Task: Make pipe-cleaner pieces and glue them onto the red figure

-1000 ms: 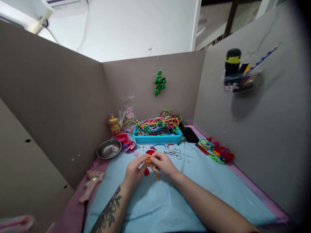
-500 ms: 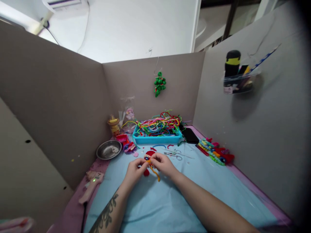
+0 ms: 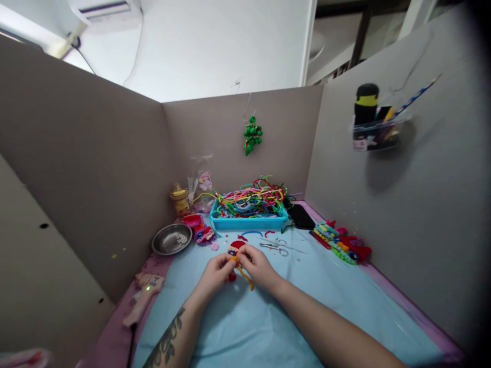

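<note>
Left hand (image 3: 217, 273): fingertips closing on a small craft piece (image 3: 238, 245), low and between the hands. Right hand (image 3: 259, 265): thumb and fingers pinching the same piece from its other side; the exact hold is being hidden by the fingers.

Craft piece: red and fuzzy, showing a blue eye (image 3: 232, 252); an orange strip (image 3: 246, 279) is hanging loose below the fingers. Condition, as judged: partly made, red body and eye seeming in place, orange end apparently awaiting fastening or trimming.

Blue cloth (image 3: 249, 327): lying under the hands.

Pink corded tool (image 3: 142, 302): resting left of the left hand, showing a green light.

Scissors (image 3: 274, 248): lying just beyond the right hand.

Metal bowl (image 3: 163, 245): standing beyond and left of the left hand, holding small white bits (image 3: 181, 238).

Fuzzy colourful pieces: some (image 3: 205, 235) lying beyond the left hand, others (image 3: 345, 246) well right of the right hand, looking more complete.

Phone (image 3: 302, 216): lying beyond the right hand.

Blue tray (image 3: 249, 224): sitting straight beyond both hands, heaped with fuzzy strips (image 3: 253, 197).

Cup (image 3: 180, 201): standing far beyond the left hand.

Green ornament (image 3: 253, 135): hanging on the partition (image 3: 207, 128), farthest beyond the hands.
</note>
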Motion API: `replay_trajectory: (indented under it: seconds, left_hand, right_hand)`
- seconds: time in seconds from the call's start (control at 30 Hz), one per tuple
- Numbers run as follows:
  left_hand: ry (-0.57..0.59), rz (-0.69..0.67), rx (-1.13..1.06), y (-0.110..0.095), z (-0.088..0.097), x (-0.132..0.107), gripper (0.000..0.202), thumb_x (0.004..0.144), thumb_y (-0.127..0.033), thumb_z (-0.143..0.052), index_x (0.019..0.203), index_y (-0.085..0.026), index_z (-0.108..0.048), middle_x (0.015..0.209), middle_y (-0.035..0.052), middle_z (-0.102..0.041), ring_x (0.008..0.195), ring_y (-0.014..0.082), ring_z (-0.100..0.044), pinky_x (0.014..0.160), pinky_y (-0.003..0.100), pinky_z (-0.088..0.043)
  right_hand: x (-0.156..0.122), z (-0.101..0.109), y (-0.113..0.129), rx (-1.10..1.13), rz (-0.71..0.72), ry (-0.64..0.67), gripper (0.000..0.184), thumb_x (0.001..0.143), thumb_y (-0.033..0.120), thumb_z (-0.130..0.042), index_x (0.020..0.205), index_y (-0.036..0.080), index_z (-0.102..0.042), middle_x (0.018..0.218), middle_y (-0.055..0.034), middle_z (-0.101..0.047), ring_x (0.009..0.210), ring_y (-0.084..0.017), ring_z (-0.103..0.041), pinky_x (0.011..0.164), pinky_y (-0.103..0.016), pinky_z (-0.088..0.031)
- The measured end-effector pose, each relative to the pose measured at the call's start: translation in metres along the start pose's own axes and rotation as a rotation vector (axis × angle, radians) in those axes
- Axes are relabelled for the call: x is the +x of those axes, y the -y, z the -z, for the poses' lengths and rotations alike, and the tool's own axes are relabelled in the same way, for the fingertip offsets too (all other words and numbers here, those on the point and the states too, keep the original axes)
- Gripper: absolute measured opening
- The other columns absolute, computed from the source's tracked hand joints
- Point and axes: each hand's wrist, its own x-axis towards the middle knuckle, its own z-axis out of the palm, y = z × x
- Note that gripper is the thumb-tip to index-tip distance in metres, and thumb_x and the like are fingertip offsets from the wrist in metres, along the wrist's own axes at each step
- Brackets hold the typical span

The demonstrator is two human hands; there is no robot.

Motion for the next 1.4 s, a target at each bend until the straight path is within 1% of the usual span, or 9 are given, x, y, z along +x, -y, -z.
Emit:
replay_trajectory:
  seconds: [0.13, 0.37, 0.6, 0.83, 1.07, 1.13, 1.23, 1.3, 1.4]
  left_hand:
    - [0.029, 0.034, -0.123, -0.001, -0.002, 0.000, 0.029, 0.073, -0.042, -0.060, 0.067, -0.015, -0.053, 0.050, -0.0051, -0.048, 0.039, 0.0048, -0.035, 0.039, 0.018, -0.024]
    - [0.055, 0.093, -0.297, 0.003, -0.003, 0.000, 0.026, 0.068, -0.034, -0.066, 0.067, -0.015, -0.049, 0.050, -0.0073, -0.043, 0.040, 0.0035, -0.033, 0.038, 0.017, -0.018]
    - [0.064, 0.146, -0.251, 0.004, -0.002, -0.001, 0.030, 0.063, -0.035, -0.069, 0.062, -0.015, -0.047, 0.047, -0.0077, -0.043, 0.037, 0.0015, -0.025, 0.037, 0.018, -0.012]
    - [0.027, 0.119, -0.261, 0.005, -0.002, 0.001, 0.031, 0.066, -0.040, -0.068, 0.064, -0.014, -0.051, 0.045, -0.0070, -0.044, 0.036, 0.0024, -0.030, 0.037, 0.018, -0.015]
    - [0.023, 0.104, -0.177, 0.014, -0.001, 0.003, 0.037, 0.062, -0.043, -0.071, 0.059, -0.016, -0.046, 0.042, -0.0077, -0.043, 0.035, 0.0021, -0.026, 0.038, 0.018, -0.014]
    - [0.020, 0.077, -0.150, 0.012, 0.000, 0.002, 0.037, 0.063, -0.045, -0.070, 0.063, -0.014, -0.050, 0.045, -0.0067, -0.046, 0.036, 0.0021, -0.027, 0.039, 0.018, -0.016]
    - [0.010, 0.043, -0.172, 0.008, 0.003, 0.001, 0.037, 0.067, -0.047, -0.068, 0.078, -0.014, -0.055, 0.054, -0.0060, -0.049, 0.037, 0.0021, -0.030, 0.039, 0.019, -0.018]
    - [0.015, 0.071, -0.234, 0.007, 0.006, 0.002, 0.037, 0.069, -0.047, -0.066, 0.080, -0.015, -0.054, 0.054, -0.0066, -0.046, 0.039, 0.0022, -0.029, 0.039, 0.018, -0.018]
    - [0.099, 0.154, -0.301, 0.007, 0.010, 0.002, 0.035, 0.069, -0.046, -0.067, 0.073, -0.014, -0.052, 0.054, -0.0065, -0.041, 0.042, 0.0025, -0.029, 0.039, 0.018, -0.014]
  right_hand:
    - [-0.001, -0.002, 0.002, 0.000, 0.024, -0.011, 0.012, 0.082, 0.018, -0.047, 0.072, 0.018, -0.053, 0.068, 0.0011, -0.054, 0.065, -0.013, -0.050, 0.062, -0.024, -0.040]
    - [-0.004, -0.005, 0.001, -0.104, 0.093, -0.047, 0.012, 0.082, 0.015, -0.045, 0.073, 0.018, -0.052, 0.070, -0.0001, -0.053, 0.068, -0.014, -0.050, 0.065, -0.025, -0.039]
    - [-0.006, -0.004, 0.001, -0.225, 0.224, -0.029, 0.014, 0.082, 0.010, -0.042, 0.074, 0.020, -0.049, 0.072, -0.0022, -0.053, 0.075, -0.017, -0.051, 0.069, -0.028, -0.039]
    - [-0.003, -0.006, -0.004, -0.236, 0.190, -0.092, 0.013, 0.083, 0.012, -0.042, 0.076, 0.020, -0.050, 0.074, -0.0026, -0.055, 0.075, -0.017, -0.051, 0.069, -0.028, -0.040]
    - [-0.003, -0.007, -0.004, -0.271, 0.191, -0.052, 0.013, 0.081, 0.010, -0.042, 0.074, 0.019, -0.048, 0.074, -0.0031, -0.054, 0.074, -0.017, -0.051, 0.068, -0.028, -0.039]
    - [-0.002, -0.005, -0.003, -0.261, 0.168, -0.050, 0.013, 0.082, 0.011, -0.042, 0.074, 0.019, -0.049, 0.073, -0.0026, -0.054, 0.073, -0.016, -0.051, 0.068, -0.027, -0.039]
    - [0.001, 0.000, -0.003, -0.225, 0.121, -0.036, 0.013, 0.082, 0.012, -0.043, 0.074, 0.019, -0.050, 0.072, -0.0016, -0.054, 0.071, -0.015, -0.051, 0.066, -0.026, -0.039]
    - [0.002, 0.003, -0.002, -0.204, 0.106, -0.006, 0.013, 0.082, 0.012, -0.043, 0.074, 0.019, -0.050, 0.072, -0.0009, -0.054, 0.070, -0.015, -0.050, 0.066, -0.026, -0.038]
    - [0.002, 0.006, -0.002, -0.204, 0.133, 0.052, 0.014, 0.081, 0.010, -0.044, 0.071, 0.019, -0.050, 0.071, -0.0001, -0.054, 0.069, -0.014, -0.049, 0.066, -0.025, -0.038]
